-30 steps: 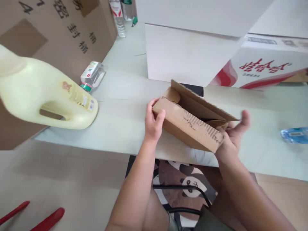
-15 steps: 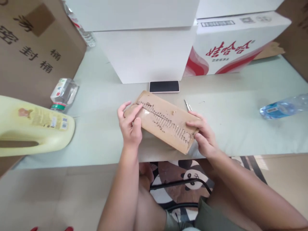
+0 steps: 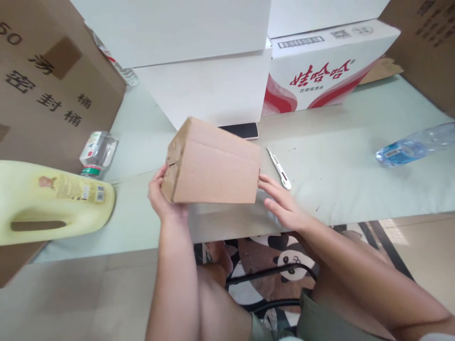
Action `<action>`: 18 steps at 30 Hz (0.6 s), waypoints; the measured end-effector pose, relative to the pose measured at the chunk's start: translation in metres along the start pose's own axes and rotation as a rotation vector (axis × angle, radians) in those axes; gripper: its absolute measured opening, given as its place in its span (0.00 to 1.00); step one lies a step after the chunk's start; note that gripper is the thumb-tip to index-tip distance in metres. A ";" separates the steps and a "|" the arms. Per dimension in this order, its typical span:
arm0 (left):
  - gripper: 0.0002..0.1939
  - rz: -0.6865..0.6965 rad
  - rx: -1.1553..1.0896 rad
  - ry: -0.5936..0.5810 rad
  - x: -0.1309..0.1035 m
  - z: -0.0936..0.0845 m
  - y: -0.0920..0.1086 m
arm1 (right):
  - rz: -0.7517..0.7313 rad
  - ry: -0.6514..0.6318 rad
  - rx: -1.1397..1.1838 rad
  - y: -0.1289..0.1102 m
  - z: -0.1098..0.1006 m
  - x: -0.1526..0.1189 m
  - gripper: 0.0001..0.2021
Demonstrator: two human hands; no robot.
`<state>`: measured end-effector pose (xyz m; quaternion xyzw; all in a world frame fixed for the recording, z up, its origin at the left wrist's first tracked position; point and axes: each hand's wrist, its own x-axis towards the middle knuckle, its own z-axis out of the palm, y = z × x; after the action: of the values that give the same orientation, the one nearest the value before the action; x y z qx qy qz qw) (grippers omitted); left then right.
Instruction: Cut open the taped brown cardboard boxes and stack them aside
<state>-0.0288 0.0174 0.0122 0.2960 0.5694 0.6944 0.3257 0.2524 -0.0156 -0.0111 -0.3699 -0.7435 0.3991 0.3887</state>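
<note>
Brown cuboid cardboard box [image 3: 217,166] sat in the left hand [image 3: 161,196]'s grip, presumably for support, while the loosely spread right hand [image 3: 280,201] apparently steadied its opposite end.

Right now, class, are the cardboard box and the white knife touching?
Apart: the head view shows a strip of pale table between the cardboard box and the white knife.

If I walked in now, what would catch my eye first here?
Probably the brown cardboard box, mid-picture, held in the left hand, with the right hand at its other end. Next, the pale yellow jug at the picture's left edge, and the white carton with red lettering behind.
</note>
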 end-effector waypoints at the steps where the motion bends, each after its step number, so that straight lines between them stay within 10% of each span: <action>1: 0.17 -0.110 -0.038 -0.009 -0.002 0.002 -0.001 | -0.049 -0.029 -0.009 -0.004 0.003 0.001 0.24; 7: 0.25 -0.635 -0.023 -0.345 -0.023 0.016 -0.002 | -0.129 0.107 -0.086 -0.016 0.003 0.007 0.27; 14: 0.20 -0.808 0.269 -0.783 -0.036 0.005 -0.004 | -0.105 0.375 -0.090 -0.015 -0.004 0.008 0.20; 18: 0.11 -0.592 0.388 -0.854 -0.035 0.006 -0.014 | -0.056 0.422 0.006 -0.011 0.000 0.007 0.13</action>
<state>-0.0014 -0.0047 -0.0021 0.4330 0.5633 0.2738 0.6483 0.2463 -0.0138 0.0007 -0.4235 -0.6542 0.3042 0.5479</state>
